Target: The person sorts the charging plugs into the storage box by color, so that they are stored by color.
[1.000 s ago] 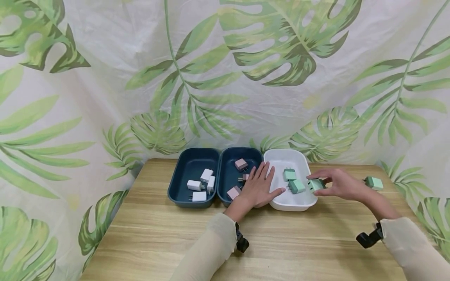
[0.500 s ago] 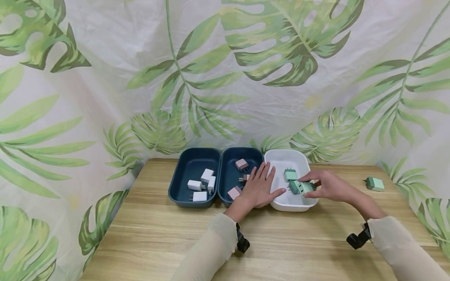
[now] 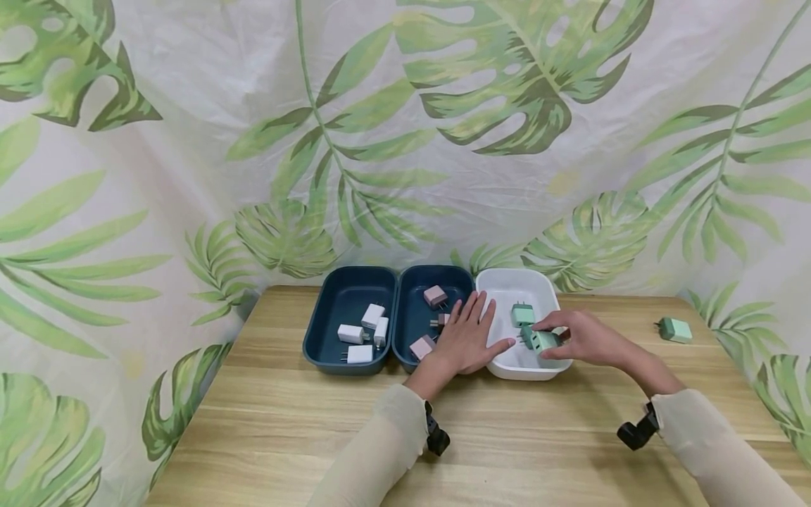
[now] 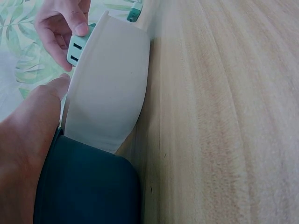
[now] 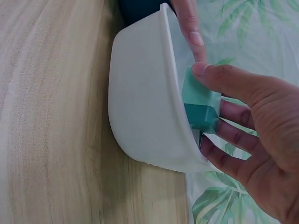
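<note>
Between thumb and fingers, my right hand (image 3: 586, 338) pinches a green two-port USB charger plug (image 3: 543, 342) over the right part of the white bin (image 3: 507, 362). In the right wrist view the plug (image 5: 201, 100) shows a light and a darker green half at the bin's rim. Two more green plugs lie in that bin, one (image 3: 522, 314) farther back, the other (image 3: 527, 334) partly covered by the held plug. My left hand (image 3: 467, 338) rests with straight, spread fingers across the adjoining rims of the middle navy bin (image 3: 400, 352) and the white bin, hiding part of both.
Several pink plugs (image 3: 435, 296) lie in the middle bin, and several white plugs (image 3: 359, 354) in the left navy bin (image 3: 342, 282). Another green plug (image 3: 675, 329) lies on the wooden table (image 3: 507, 436) at the right. A leaf-patterned cloth (image 3: 380, 176) hangs behind.
My right hand has carried the green plug leftward, from the white bin's right rim to above its inside. The left hand has stayed in place.
</note>
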### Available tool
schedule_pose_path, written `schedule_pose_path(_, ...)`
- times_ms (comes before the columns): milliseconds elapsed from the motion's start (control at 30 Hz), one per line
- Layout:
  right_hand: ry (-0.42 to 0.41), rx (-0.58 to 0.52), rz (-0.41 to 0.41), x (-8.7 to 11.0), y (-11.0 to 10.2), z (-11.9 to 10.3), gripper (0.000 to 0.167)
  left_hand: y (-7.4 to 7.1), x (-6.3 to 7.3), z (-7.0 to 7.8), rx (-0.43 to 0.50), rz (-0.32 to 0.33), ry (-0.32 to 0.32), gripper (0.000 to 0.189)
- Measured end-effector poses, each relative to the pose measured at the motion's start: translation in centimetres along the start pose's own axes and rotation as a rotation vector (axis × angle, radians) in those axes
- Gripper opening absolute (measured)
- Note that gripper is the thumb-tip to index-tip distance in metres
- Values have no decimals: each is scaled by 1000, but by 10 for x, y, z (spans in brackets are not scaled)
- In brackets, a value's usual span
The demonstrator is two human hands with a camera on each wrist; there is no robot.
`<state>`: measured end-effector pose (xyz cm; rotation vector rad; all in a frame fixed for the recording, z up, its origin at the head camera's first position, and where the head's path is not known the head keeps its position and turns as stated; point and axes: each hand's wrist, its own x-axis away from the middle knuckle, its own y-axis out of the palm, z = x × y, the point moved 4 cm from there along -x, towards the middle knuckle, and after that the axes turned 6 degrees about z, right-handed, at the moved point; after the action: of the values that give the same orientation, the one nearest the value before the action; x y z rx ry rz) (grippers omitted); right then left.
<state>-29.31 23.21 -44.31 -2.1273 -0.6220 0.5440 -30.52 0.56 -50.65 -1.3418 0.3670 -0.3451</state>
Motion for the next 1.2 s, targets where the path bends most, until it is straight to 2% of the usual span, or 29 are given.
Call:
schedule_pose_path(267, -19, -24, 3, -1, 2, 0, 41, -5, 4, 2, -15, 33, 13, 91)
schedule_pose_path(500, -42, 17, 35, 1, -3, -2, 40, -3, 3, 1, -12, 36, 12, 91)
schedule_pose_path(667, -26, 40, 54, 5, -6, -2, 39, 0, 2, 0, -3, 25, 9, 92)
schedule_pose_path(1200, 4, 47, 78, 21, -24, 5, 42, -5, 6, 3, -29, 36, 3, 91)
